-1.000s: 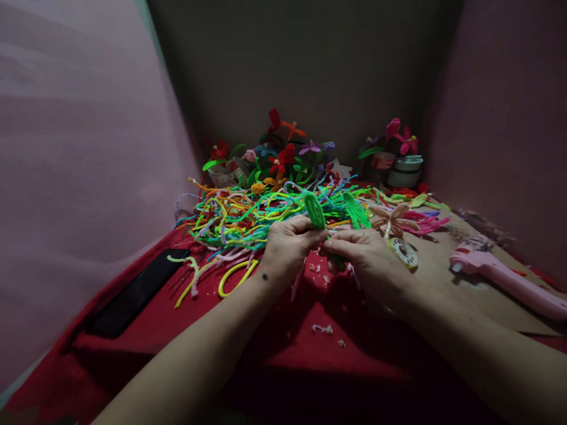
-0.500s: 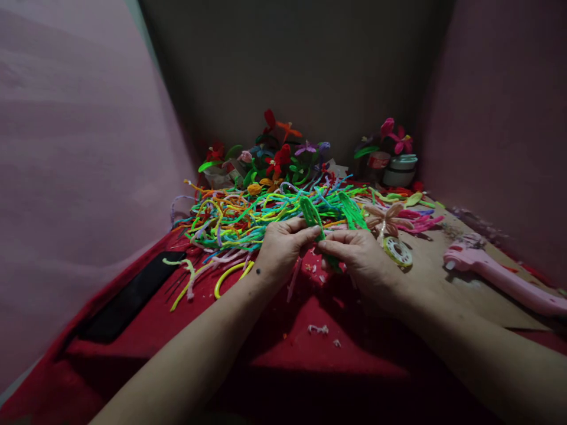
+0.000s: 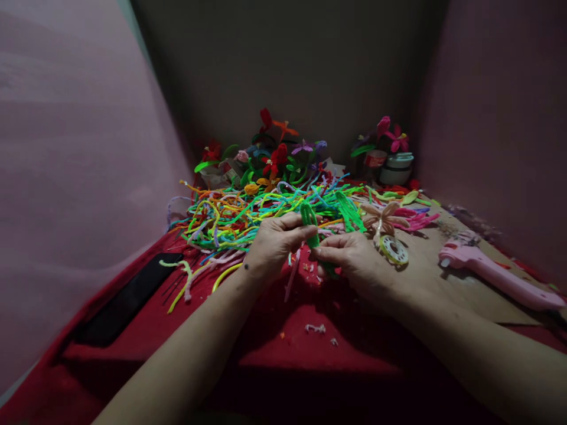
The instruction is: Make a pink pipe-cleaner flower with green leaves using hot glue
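Both my hands meet over the red cloth [image 3: 283, 348] at the centre. My left hand [image 3: 271, 245] pinches a green pipe cleaner leaf [image 3: 309, 217], a looped piece that sticks up between the hands. My right hand [image 3: 354, 260] is closed on the lower stem of the same green piece. Just behind lies a big tangle of coloured pipe cleaners [image 3: 239, 215]. A second green looped leaf [image 3: 348, 211] lies to the right of the held one.
Finished pipe cleaner flowers [image 3: 277, 156] stand at the back, with jars [image 3: 396, 168] and a pink flower. A peach flower [image 3: 383, 218] and a tape roll [image 3: 393, 249] lie right of my hands. A pink glue gun [image 3: 496, 274] rests on cardboard. A black flat object [image 3: 128, 298] lies left.
The view has shifted slightly, so everything sits a little further left. My hands keep their hold on the green piece, with small finger movements along it.
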Demonstrator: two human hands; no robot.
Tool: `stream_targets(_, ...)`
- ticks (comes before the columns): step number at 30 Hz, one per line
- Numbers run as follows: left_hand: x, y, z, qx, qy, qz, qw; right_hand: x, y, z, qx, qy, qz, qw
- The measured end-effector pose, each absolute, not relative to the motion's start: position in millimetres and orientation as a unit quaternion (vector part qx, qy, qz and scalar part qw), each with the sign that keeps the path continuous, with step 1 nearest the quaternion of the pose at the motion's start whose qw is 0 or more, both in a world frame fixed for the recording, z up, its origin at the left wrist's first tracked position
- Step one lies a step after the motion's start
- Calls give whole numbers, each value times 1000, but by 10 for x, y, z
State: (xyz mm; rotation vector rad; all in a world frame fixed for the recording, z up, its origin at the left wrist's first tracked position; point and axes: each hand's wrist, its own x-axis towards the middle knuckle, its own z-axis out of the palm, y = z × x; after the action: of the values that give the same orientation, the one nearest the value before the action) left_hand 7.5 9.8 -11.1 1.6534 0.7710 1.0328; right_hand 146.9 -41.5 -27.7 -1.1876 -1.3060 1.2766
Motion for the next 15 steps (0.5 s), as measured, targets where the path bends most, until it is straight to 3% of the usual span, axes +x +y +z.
stream_targets(7,-8,169,-78,629,297,400,597,1460,-430,-229,-454,-524,558,456)
stream_targets(15,-13,157,-69,669,370,410,497,1464,-391,-303,-439,-567,529,453)
